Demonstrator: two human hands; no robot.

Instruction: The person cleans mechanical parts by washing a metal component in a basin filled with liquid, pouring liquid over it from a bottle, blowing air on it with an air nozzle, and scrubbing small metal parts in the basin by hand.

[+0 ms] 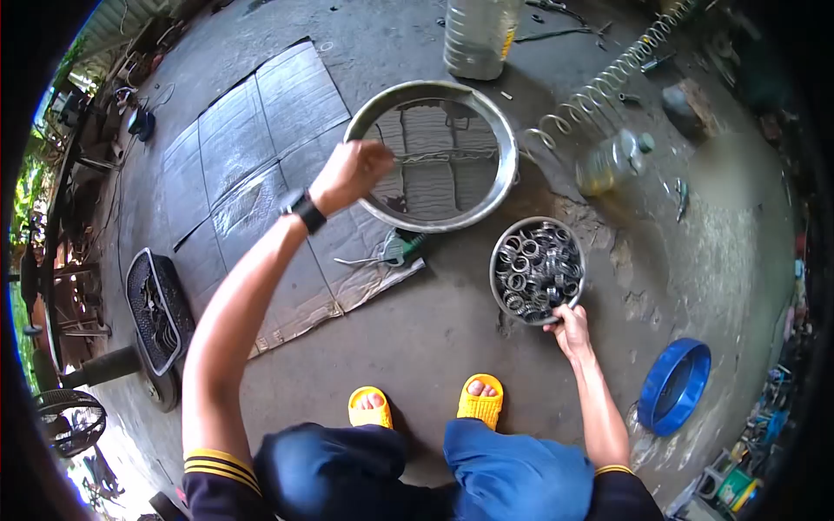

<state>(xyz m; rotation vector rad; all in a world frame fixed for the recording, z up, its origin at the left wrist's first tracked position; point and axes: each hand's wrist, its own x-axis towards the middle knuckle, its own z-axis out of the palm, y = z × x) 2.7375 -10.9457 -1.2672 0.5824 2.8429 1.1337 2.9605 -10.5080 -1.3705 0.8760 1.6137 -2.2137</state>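
Observation:
My right hand (571,333) grips the near rim of a round metal bowl (493,282) filled with several dark metal rings (532,267). My left hand (354,172), with a black watch on its wrist, is over the left rim of a large round metal basin (507,174); its fingers are curled, and what they hold, if anything, is too small to make out. Shallow liquid covers part of the basin's bottom. A green-handled tool (400,248) lies just below the basin, at the edge of a flattened cardboard sheet (261,187).
A large clear bottle (480,39) stands behind the basin. To the right are a coiled spring (599,87), a lying bottle with yellowish liquid (611,163) and a blue round tray (675,386). A black basket (159,308) sits at left.

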